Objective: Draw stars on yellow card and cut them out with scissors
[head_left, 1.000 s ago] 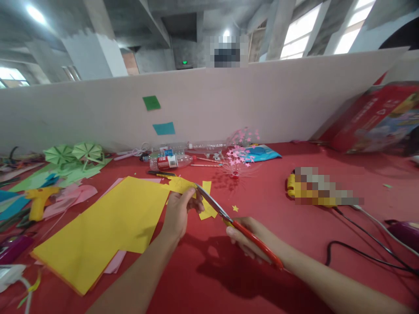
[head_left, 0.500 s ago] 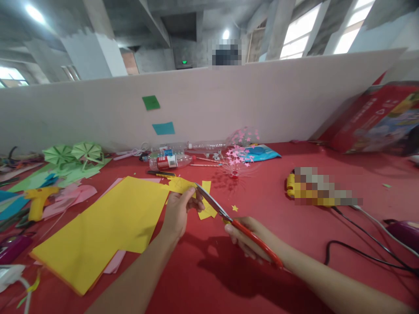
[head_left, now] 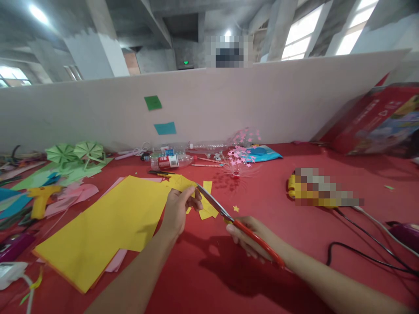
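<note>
Centrally, above red worktop point(head_left: 278, 209), pinched yellow piece point(head_left: 178, 182) in left hand point(head_left: 176, 209), fingers clenched on its edge. Gripped red scissors point(head_left: 226, 213) in right hand point(head_left: 246, 243), fingers wrapped round handles; set blades against piece. Held piece just right of yellow sheet point(head_left: 108, 226), over strips point(head_left: 207, 210). Noted bottle point(head_left: 168, 162) lying by back board point(head_left: 229, 109), yellow glue gun point(head_left: 41, 200) far left.

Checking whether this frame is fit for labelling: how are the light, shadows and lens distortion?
Head view: windows and ceiling lamp are blown out; the right hand with scissors casts a soft shadow on the red table; the wide lens bows the white partition; two patches are pixelated; the left hand pinching yellow paper is fairly sharp.
</note>
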Demonstrator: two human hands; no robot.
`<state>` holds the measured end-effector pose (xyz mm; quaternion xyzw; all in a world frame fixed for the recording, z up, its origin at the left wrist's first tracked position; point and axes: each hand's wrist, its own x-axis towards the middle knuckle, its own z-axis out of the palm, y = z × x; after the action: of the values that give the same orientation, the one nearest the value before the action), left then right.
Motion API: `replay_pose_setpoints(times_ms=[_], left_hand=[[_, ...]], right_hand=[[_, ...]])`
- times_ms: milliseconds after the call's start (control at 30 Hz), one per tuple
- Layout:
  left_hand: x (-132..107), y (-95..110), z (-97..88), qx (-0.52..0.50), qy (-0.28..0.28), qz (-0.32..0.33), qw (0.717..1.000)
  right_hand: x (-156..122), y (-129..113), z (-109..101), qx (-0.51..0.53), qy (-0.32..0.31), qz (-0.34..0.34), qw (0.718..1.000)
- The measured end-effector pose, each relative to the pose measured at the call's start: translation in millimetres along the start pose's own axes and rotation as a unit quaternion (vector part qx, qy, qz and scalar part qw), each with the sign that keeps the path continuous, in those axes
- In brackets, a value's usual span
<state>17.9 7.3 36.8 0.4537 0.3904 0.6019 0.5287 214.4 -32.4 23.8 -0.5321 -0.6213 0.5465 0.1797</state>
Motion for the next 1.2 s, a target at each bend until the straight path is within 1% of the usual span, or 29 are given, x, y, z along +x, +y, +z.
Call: replay_pose_setpoints(times_ms=[133,300,633,800,967,1200], left_hand=[[-0.9,0.3,1.6,-0.007,0.005,-0.007,1.0],[-2.1,1.3,1.5,-0.006,0.005,-0.005,1.0],[-1.3,0.6,-1.2,0.006,-0.006,0.007,1.0],[0.4,2.1,-4.4,-0.007,0.013,0.025,1.0],[1.8,4.2,-5.8,0.012,0.02,0.037,0.999],[1.4,3.8,-4.7,0.023,0.026,0.04,0.999]], right_hand=[[1.0,1.7,0.5,-0.003,-0.001,0.011,1.0],[1.7,3.8,1.1,0.01,-0.005,0.001,1.0],[-3.5,-3.9,-1.5,0.006,-0.012,0.002,1.0],[-2.0,1.2,-1.0,-0.006,-0.012,-0.01,1.0],[-2.6,0.8,-0.2,-0.018,-0.008,-0.009,1.0],[-3.3,-1.1,0.2,0.006,-0.024,-0.005,1.0]])
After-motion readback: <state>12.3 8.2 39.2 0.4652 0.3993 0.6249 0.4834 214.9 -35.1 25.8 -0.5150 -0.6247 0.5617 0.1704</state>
